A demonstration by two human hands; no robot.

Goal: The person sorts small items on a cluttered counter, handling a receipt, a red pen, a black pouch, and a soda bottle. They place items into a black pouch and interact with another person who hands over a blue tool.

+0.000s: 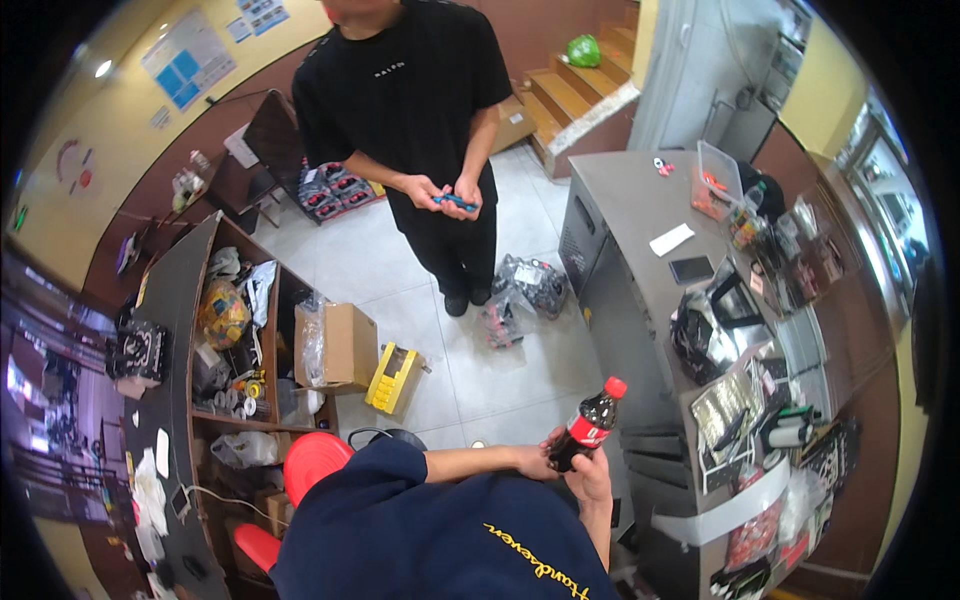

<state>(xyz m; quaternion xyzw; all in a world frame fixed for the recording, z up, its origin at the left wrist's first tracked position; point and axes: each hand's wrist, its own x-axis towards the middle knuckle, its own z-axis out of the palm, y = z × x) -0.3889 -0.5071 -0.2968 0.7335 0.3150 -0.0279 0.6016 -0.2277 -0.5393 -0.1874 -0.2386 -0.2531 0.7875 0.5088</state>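
A dark cola bottle (589, 429) with a red cap and a red label is in front of my body, tilted with its cap away from me. My right hand (592, 474) grips its lower part, with the thumb against the side. From the left, my left arm reaches across to the bottle, and my left hand (536, 460) lies against its base. The bottle hides that hand's fingers, so its grip is unclear. Opposite me stands a person in black (405, 97), holding a small blue object (456, 201) in both hands.
To the right runs a grey counter (622, 187) with a phone (691, 270), a clear plastic bin (718, 180) and clutter. Bagged bottles (529, 289) lie on the floor. Leftward are an open shelf unit (274, 322), a cardboard box (352, 341), a yellow box (395, 379) and a red stool (311, 461).
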